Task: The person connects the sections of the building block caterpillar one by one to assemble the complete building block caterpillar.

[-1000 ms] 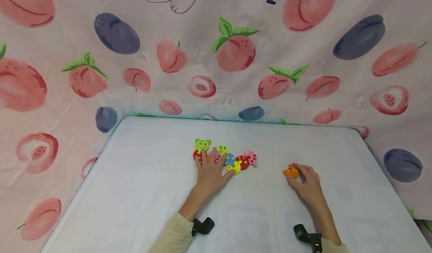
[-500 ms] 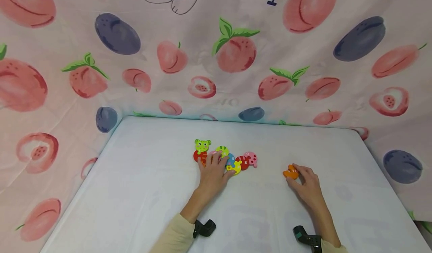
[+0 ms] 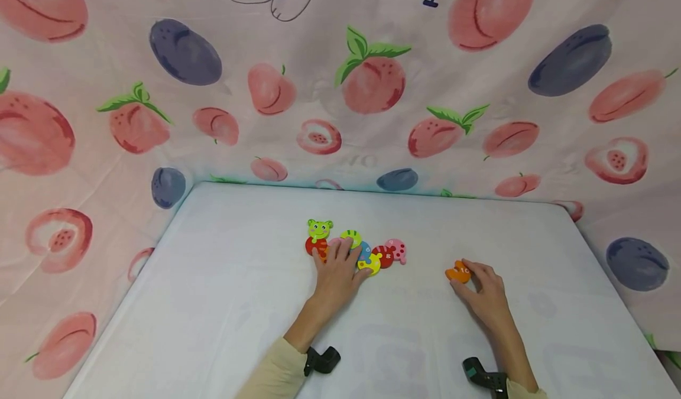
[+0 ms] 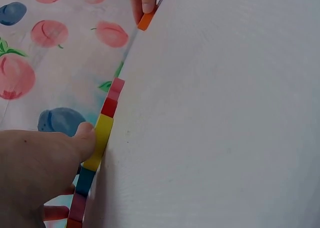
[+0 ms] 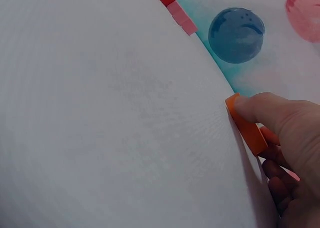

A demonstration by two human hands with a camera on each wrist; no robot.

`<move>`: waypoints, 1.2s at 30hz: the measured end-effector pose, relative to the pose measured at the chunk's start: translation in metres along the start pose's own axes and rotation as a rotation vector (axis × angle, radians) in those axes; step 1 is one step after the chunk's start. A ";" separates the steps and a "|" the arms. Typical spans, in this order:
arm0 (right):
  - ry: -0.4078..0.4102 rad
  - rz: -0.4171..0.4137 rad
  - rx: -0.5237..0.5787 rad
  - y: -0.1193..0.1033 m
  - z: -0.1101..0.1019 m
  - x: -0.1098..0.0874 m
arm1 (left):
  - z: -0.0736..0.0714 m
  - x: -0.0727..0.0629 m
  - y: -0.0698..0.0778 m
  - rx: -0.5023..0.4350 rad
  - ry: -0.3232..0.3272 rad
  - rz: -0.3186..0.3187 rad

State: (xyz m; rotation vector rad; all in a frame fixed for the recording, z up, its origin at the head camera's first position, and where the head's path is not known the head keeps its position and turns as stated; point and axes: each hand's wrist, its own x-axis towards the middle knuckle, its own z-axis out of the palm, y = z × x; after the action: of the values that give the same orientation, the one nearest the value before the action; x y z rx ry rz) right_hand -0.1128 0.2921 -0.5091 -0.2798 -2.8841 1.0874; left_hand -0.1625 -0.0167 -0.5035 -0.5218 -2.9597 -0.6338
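A row of joined, coloured puzzle pieces forms a caterpillar on the table in the head view. Its green smiling face piece (image 3: 319, 229) is at the left end and a spotted pink piece (image 3: 396, 250) at the right. My left hand (image 3: 336, 275) rests spread over the middle of the row and hides some pieces. In the left wrist view, its thumb touches the edge of a yellow piece (image 4: 103, 138). Apart from the row, to the right, my right hand (image 3: 486, 292) pinches an orange numbered puzzle piece (image 3: 457, 272) between thumb and fingers, at the tabletop.
White cloth covers the table (image 3: 239, 316). Behind it and along the left side hangs a fruit-print curtain (image 3: 213, 97). Black camera mounts sit on the left wrist (image 3: 321, 360) and the right wrist (image 3: 485, 376). Bare cloth lies between the row and the orange piece.
My left hand has drawn back slightly toward me, its fingers less stretched, uncovering more of the red piece below the face. My right hand stays nearly still with the orange piece.
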 end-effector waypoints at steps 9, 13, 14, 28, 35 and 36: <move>0.042 -0.016 0.007 -0.001 0.004 -0.001 | -0.002 0.000 -0.002 0.016 -0.010 0.003; 0.068 -0.035 0.001 -0.001 0.006 -0.001 | -0.003 0.000 -0.003 0.036 -0.018 0.005; 0.075 -0.041 -0.003 -0.001 0.006 -0.001 | -0.004 0.000 -0.003 0.042 -0.020 0.005; 0.016 -0.060 0.071 -0.045 0.039 0.003 | -0.005 0.003 -0.007 0.049 -0.042 -0.017; 0.002 -0.077 0.092 -0.069 0.060 0.009 | -0.006 0.004 -0.006 0.050 -0.035 -0.015; -0.002 -0.072 0.095 -0.071 0.062 0.010 | -0.006 0.004 -0.006 0.052 -0.035 -0.015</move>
State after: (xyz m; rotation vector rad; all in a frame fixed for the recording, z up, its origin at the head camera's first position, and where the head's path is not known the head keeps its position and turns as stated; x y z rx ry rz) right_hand -0.1396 0.2019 -0.5092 -0.1694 -2.8100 1.2086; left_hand -0.1678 -0.0226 -0.5001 -0.5127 -3.0064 -0.5532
